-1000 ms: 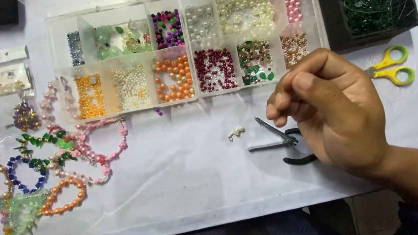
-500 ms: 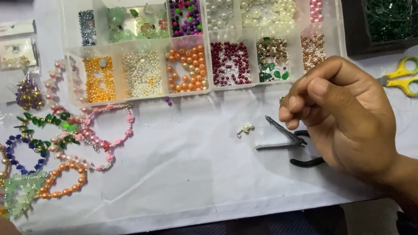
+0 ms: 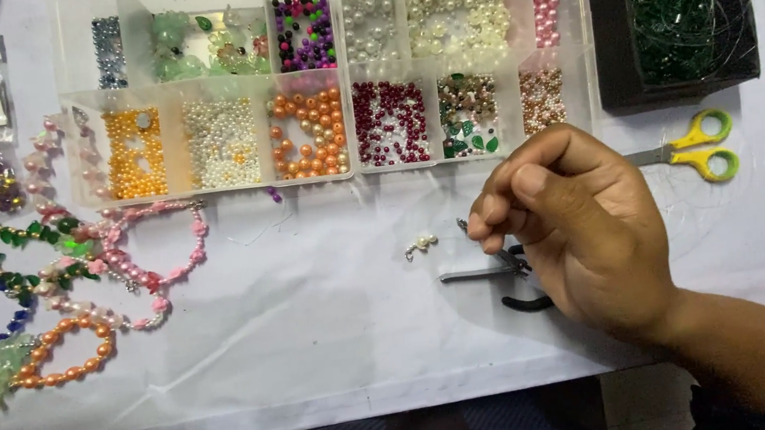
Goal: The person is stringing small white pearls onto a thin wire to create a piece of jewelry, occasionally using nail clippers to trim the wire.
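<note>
Grip: the right hand (image 3: pixel 584 226) is curled, fingertips pinched on a small metal finding that is too small to identify; the left hand is barely in view at the lower left corner, its state unreadable.
Bracelets: beaded pink, orange and blue bracelets (image 3: pixel 145 256) lie at the left of the white-covered bench (image 3: pixel 319 338).
Pearl piece: a small white bead link (image 3: pixel 420 244) lies just left of the fingertips.
Pliers: black-handled metal pliers (image 3: pixel 496 274) lie under the hand.
Handling: the pinch is best kept low over the bench.

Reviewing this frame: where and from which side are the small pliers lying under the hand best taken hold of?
Grip the pliers by the black handles, coming from above and the right, probably. They lie flat on the white cloth, metal jaws pointing left, handles toward the right hand, which hovers over them with fingertips pinched.
</note>
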